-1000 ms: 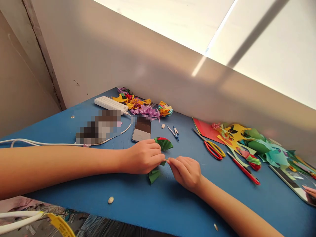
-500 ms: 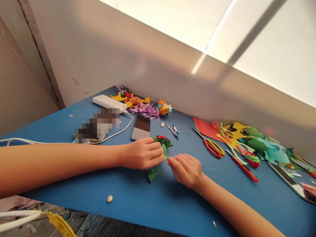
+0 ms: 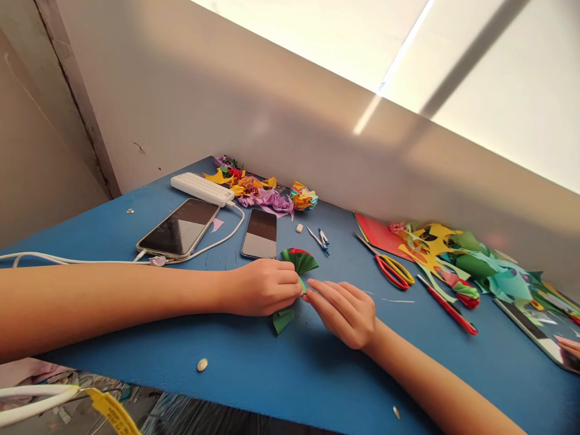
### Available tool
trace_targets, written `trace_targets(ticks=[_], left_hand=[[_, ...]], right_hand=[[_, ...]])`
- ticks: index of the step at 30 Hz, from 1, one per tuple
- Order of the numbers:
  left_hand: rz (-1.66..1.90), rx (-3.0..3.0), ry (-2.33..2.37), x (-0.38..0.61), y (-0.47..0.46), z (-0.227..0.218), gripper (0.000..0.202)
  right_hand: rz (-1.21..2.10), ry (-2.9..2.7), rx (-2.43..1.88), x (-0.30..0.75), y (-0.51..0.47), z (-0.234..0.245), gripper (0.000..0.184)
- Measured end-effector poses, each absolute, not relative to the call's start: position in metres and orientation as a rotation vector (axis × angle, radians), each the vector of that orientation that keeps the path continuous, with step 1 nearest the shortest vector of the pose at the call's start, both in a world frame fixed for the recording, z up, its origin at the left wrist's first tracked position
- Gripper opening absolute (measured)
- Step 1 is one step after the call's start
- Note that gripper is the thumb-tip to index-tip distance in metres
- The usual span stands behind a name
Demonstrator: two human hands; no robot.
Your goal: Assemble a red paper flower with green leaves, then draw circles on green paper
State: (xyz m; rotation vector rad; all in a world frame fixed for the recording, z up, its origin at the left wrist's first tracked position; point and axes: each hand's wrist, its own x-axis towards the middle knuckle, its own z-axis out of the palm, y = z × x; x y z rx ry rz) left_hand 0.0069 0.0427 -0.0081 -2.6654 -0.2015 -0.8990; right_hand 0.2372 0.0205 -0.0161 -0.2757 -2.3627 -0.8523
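My left hand (image 3: 272, 287) is closed around a folded paper piece. Its pleated dark green fan (image 3: 302, 261) with a red patch spreads above my knuckles. A light green part shows at my left fingertips, and a dark green paper flap (image 3: 283, 320) sticks out below the hand. My right hand (image 3: 342, 311) meets the left fingertips from the right, its thumb and forefinger pinched on the light green end of the paper. The exact spot of that pinch is partly covered by the fingers.
On the blue table (image 3: 254, 374) lie two phones, including the larger one (image 3: 181, 226), a power bank (image 3: 202, 188), crumpled paper flowers (image 3: 267, 196), a compass (image 3: 322, 238), an eraser (image 3: 299, 228), scissors (image 3: 389, 269), a red cutter (image 3: 448, 305) and paper scraps (image 3: 489, 266).
My right fingers have come closer to the left fingertips and straightened slightly. Thin white strips now show on the table to the right. The paper stays in my left hand.
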Motion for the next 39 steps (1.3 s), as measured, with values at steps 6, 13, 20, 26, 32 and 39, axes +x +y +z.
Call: trace_targets(ticks=[6, 13, 20, 26, 32, 39], left_hand=[[-0.916, -2.650, -0.203, 0.0070, 0.0435, -0.0090, 0.018], [-0.904, -2.530, -0.160, 0.0073, 0.0433, -0.0139, 0.021], [-0.873, -2.474, -0.096, 0.0056, 0.0429, -0.0096, 0.014], [-0.861, -2.450, -0.060, 0.0054, 0.0415, -0.0059, 0.013], [-0.834, -2.408, -0.032, 0.0054, 0.0411, -0.0050, 0.013], [-0.821, -2.314, -0.115, 0.0048, 0.0411, -0.0058, 0.011]], right_hand=[[-0.789, -2.381, -0.314, 0.2390, 0.0223, -0.0203, 0.033], [-0.732, -2.365, -0.353, 0.2394, 0.0204, -0.0232, 0.031], [-0.733, -2.385, -0.344, 0.2380, 0.0201, -0.0238, 0.032], [-0.670, -2.369, -0.376, 0.2355, 0.0174, -0.0216, 0.028], [-0.767, -2.389, -0.339, 0.2378, 0.0182, -0.0224, 0.032], [-0.816, -2.408, -0.344, 0.2321, 0.0165, -0.0191, 0.028]])
